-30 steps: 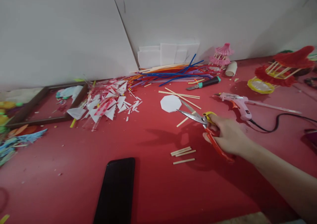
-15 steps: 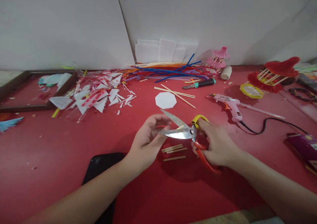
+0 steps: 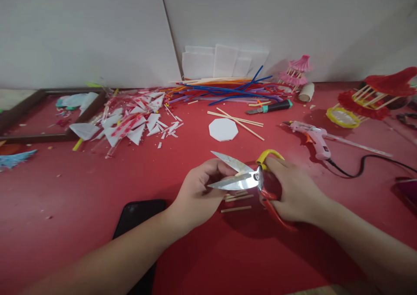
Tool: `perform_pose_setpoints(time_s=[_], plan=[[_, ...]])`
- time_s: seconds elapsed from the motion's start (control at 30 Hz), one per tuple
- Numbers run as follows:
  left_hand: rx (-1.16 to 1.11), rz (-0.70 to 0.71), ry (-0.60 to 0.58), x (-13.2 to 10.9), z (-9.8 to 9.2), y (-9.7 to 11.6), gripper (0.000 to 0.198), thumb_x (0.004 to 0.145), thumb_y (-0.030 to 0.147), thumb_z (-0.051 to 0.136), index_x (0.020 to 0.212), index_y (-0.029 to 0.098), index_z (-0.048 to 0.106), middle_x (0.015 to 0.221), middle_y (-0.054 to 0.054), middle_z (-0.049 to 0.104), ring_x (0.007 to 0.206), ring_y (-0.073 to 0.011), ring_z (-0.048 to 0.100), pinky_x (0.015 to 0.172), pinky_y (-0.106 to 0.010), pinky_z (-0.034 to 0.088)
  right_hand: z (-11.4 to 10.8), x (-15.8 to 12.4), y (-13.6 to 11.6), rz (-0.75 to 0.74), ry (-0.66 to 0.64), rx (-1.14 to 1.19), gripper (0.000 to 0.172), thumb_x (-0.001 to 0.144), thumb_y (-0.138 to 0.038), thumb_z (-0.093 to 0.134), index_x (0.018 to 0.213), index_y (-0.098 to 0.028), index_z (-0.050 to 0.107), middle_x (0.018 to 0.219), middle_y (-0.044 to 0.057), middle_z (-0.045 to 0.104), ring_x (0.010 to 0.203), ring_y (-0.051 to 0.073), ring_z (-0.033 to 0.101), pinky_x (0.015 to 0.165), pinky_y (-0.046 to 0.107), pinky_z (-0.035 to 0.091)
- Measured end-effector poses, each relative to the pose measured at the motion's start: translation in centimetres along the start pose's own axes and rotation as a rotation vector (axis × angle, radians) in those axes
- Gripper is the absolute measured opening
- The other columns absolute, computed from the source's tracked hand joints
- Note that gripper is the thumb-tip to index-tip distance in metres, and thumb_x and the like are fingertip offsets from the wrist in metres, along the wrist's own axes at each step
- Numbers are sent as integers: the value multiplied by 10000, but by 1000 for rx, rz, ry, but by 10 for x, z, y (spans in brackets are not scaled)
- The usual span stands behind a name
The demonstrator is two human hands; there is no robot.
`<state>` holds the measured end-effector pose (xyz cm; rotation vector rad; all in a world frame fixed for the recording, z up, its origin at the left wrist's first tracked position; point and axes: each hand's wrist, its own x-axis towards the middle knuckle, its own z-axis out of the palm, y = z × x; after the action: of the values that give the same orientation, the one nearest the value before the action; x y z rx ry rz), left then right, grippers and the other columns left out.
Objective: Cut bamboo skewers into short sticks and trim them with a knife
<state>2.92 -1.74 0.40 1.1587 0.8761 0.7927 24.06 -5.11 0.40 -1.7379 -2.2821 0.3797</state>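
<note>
My right hand (image 3: 293, 190) grips the red and yellow handles of a pair of scissors (image 3: 243, 177), whose blades point left and stand apart. My left hand (image 3: 198, 195) is closed in a pinch right at the blades, holding a thin wooden stick (image 3: 239, 174) between them; most of the stick is hidden by the fingers. Three short cut sticks (image 3: 236, 201) lie on the red table (image 3: 81, 190) just below the blades. A white octagon of paper (image 3: 223, 129) lies beyond the scissors.
A black phone (image 3: 138, 225) lies under my left forearm. A pink glue gun (image 3: 312, 136) with a black cord sits to the right. Long sticks (image 3: 236, 119), coloured pipe cleaners (image 3: 224, 93), a craft knife (image 3: 270, 107), white scraps (image 3: 130, 123), a wooden frame (image 3: 35, 112) and red tasselled lanterns (image 3: 374, 97) line the back.
My left hand came in and pinched a stick at the scissor blades. My right hand drew the scissors closer to me, and the blades have narrowed slightly around the stick.
</note>
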Motion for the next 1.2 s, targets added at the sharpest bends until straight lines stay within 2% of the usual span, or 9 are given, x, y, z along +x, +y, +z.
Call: perform_pose_setpoints(time_s=[0.2, 0.33, 0.6, 0.8, 0.93, 1.1, 1.2], plan=[[-39, 7, -22, -1, 2, 5, 173, 623, 68, 733, 714, 163, 622, 718, 7, 669, 619, -95, 618, 564, -178, 481, -2, -3, -3, -48, 2, -12, 254, 687, -285, 571, 843, -221, 381, 818, 54, 556, 708, 198, 497, 613, 302, 372], [-53, 9, -61, -1, 1, 4, 155, 654, 121, 750, 692, 157, 605, 703, 10, 655, 601, -86, 602, 562, -176, 472, -2, -5, -4, -18, 3, -6, 249, 698, -323, 571, 814, -229, 372, 777, 41, 556, 654, 180, 497, 574, 285, 349], [66, 61, -38, 0, -2, -4, 171, 685, 13, 610, 729, 178, 603, 687, 24, 644, 578, -84, 584, 539, -180, 451, -1, -7, -4, 40, -66, -13, 267, 629, -294, 555, 817, -224, 377, 771, 51, 572, 645, 193, 508, 569, 293, 346], [148, 197, 49, -4, 5, -4, 70, 767, 135, 622, 792, 189, 586, 699, 12, 640, 568, -97, 579, 516, -198, 449, -1, -4, -6, 83, -87, 60, 261, 662, -308, 561, 821, -226, 371, 780, 37, 558, 624, 173, 495, 552, 280, 327], [270, 276, 147, -8, 2, -8, 116, 774, 83, 600, 787, 197, 616, 743, 1, 694, 621, -111, 620, 548, -201, 466, 1, -5, -9, 64, -8, -8, 266, 704, -337, 552, 847, -227, 356, 736, 17, 522, 577, 159, 456, 525, 271, 301], [309, 436, 65, -11, -4, -5, 231, 711, 37, 664, 867, 207, 683, 861, -13, 753, 724, -130, 690, 650, -200, 518, 0, -5, -8, -56, 127, -63, 280, 709, -318, 549, 780, -244, 289, 681, -8, 454, 534, 133, 379, 506, 262, 286], [317, 441, 50, -10, -4, 0, 214, 680, 63, 716, 849, 193, 709, 854, -26, 763, 735, -133, 706, 649, -178, 522, 0, -2, -5, -92, 146, -96, 287, 693, -297, 547, 766, -248, 273, 680, -8, 441, 547, 140, 378, 511, 264, 284]])
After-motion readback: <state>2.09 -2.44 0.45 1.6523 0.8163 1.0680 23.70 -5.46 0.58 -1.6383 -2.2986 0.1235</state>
